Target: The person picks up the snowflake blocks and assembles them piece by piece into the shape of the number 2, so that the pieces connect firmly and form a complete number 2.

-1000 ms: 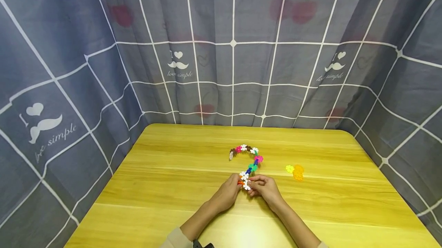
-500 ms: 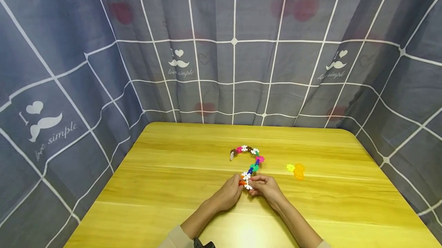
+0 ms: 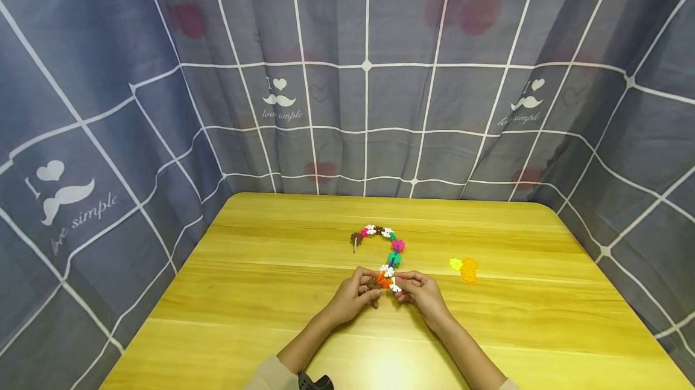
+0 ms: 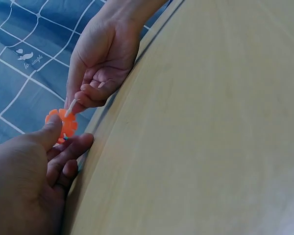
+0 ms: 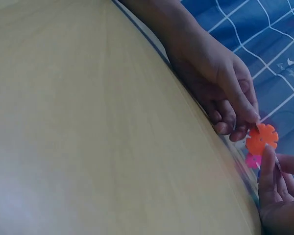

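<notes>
A chain of flower-shaped plastic linking discs (image 3: 398, 246) curves over the table in the head view, in white, pink, brown, green, blue and orange. My left hand (image 3: 350, 296) pinches its near end, where a brown disc (image 3: 373, 283) shows between the fingers beside an orange disc (image 3: 384, 281). On the other side my right hand (image 3: 423, 294) pinches a white disc (image 3: 396, 284) with thumb and fingertips. The left wrist view has the left thumb against the orange disc (image 4: 68, 124), with the right hand (image 4: 105, 58) opposite. In the right wrist view fingers partly hide the white disc.
Loose yellow (image 3: 455, 264) and orange discs (image 3: 469, 270) lie on the wooden table (image 3: 260, 257), right of the hands. A grey-blue checked curtain (image 3: 336, 100) surrounds the table's back and sides. A black strap (image 3: 315, 381) sits at the left wrist.
The left hand has turned and drawn slightly left, its fingers spreading so a brown disc shows. The far part of the chain has swung left. The right hand stays nearly in place.
</notes>
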A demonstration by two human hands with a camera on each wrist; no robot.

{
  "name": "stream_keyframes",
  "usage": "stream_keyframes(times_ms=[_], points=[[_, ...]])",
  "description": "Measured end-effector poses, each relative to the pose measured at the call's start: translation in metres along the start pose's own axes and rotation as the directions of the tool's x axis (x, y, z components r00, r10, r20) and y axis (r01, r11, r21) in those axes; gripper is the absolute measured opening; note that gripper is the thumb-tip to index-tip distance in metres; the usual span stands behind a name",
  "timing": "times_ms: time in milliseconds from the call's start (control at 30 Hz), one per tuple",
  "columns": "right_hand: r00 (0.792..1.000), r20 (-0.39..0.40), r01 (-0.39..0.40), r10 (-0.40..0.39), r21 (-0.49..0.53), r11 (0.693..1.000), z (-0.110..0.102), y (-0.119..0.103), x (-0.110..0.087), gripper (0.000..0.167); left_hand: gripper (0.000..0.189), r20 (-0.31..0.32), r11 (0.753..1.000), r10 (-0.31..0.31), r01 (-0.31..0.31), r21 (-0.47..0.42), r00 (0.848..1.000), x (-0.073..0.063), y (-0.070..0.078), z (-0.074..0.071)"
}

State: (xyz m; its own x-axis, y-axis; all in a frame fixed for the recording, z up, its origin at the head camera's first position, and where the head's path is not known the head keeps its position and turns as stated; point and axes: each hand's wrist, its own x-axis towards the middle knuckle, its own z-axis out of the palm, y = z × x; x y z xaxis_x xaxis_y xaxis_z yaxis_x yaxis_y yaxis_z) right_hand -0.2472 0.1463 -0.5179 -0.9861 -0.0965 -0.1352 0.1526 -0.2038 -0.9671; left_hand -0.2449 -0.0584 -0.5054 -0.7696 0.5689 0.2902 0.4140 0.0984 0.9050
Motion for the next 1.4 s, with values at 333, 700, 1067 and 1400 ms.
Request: stream_keyframes(times_ms=[333, 700, 1067, 1400], points=[[0.998, 0.063, -0.017, 0.019, -0.034, 0.999, -0.003, -0.001, -0.001, 0.025, 0.029, -0.032, 0.999, -0.013, 0.014, 0.043, 0.999, 0.001, -0.007, 0.003], [0.967, 0.047, 0.250, -0.252, -0.390, 0.886, -0.016, 0.004, 0.003, 0.021, 0.039, -0.102, 0.919, 0.007, 0.034, 0.394, 0.995, -0.002, -0.025, -0.008], [0.713, -0.075, 0.171, -0.697, -0.946, 0.276, -0.112, -0.008, 0.017, 0.032, 0.046, -0.117, 0.687, 0.295, -0.125, 0.716, 0.948, 0.012, -0.021, 0.008], [0.741, -0.004, 0.230, -0.671, -0.937, 0.261, -0.113, -0.008, 0.021, 0.031, 0.046, -0.124, 0.615, 0.221, -0.040, 0.787, 0.967, 0.022, -0.025, 0.022]])
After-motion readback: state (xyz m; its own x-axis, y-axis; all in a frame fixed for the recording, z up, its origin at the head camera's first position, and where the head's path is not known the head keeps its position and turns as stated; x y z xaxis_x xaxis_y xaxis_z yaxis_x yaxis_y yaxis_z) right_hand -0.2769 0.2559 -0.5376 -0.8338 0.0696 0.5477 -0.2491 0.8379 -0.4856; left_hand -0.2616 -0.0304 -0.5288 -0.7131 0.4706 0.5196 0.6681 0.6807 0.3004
